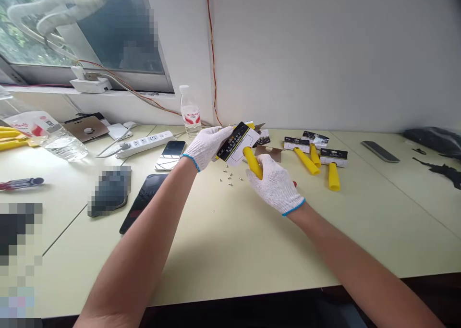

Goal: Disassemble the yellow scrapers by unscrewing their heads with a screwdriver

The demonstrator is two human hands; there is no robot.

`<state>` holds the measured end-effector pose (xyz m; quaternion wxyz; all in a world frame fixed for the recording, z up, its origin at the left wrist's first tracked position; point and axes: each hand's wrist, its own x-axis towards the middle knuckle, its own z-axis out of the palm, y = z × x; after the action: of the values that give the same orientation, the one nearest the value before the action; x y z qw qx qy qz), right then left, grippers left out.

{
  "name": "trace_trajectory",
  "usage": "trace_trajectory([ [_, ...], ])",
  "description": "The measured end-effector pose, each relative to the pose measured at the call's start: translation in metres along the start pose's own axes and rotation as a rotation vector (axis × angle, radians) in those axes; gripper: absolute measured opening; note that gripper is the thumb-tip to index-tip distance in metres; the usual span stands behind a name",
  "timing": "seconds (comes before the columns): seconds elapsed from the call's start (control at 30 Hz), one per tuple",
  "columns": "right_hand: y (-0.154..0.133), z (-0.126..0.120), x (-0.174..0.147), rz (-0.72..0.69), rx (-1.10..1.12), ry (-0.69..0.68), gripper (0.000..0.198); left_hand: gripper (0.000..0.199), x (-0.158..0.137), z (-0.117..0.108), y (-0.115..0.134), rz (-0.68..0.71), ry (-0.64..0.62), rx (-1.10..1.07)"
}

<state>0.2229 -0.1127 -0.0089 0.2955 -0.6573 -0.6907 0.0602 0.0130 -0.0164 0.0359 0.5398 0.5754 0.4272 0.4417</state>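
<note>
Both my hands wear white knit gloves with blue cuffs. My left hand [207, 145] grips the edge of a black-and-white printed card [240, 143], tilted above the table. A yellow tubular handle [253, 163] sticks out from the card, and the fingers of my right hand [273, 181] are closed around it. The tool's head is hidden by the card. Several small screws [229, 175] lie on the table below my hands. Something red peeks out beside my right hand, mostly covered.
Several yellow-handled tools with cards [334, 176] lie to the right. A water bottle [190, 114], power strip [147, 143] and phones [171, 154] sit left of centre. A screwdriver [23, 184] and larger bottle [54, 133] are further left; a grey slab [380, 151] lies far right.
</note>
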Motion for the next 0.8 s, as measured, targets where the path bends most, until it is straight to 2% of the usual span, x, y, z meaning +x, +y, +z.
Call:
trace_trajectory([
  [0.07,-0.002,-0.006,0.005,-0.009,0.101,-0.018,0.043,0.04,0.003,-0.003,0.002,0.021,0.031,-0.041],
  [0.2,-0.013,-0.027,0.028,-0.057,0.247,0.143,0.049,0.039,0.001,-0.008,0.011,0.056,0.007,-0.099],
  [0.3,-0.028,-0.038,0.048,-0.15,0.255,0.059,0.042,0.037,-0.005,-0.008,0.018,0.073,0.018,-0.069],
  [0.47,-0.045,-0.043,0.057,-0.175,0.321,-0.086,0.037,0.033,-0.003,-0.016,0.021,0.085,0.013,-0.128],
  [0.57,-0.041,-0.048,0.048,-0.216,0.3,-0.184,0.038,0.027,0.0,-0.037,0.026,0.087,0.122,-0.205],
  [0.7,-0.024,-0.057,0.032,-0.288,0.339,-0.392,0.033,0.018,0.0,-0.072,0.039,0.13,0.298,-0.341],
  [0.8,-0.022,-0.062,0.028,-0.28,0.382,-0.414,0.032,0.018,-0.004,-0.086,0.046,0.233,0.406,-0.365],
])
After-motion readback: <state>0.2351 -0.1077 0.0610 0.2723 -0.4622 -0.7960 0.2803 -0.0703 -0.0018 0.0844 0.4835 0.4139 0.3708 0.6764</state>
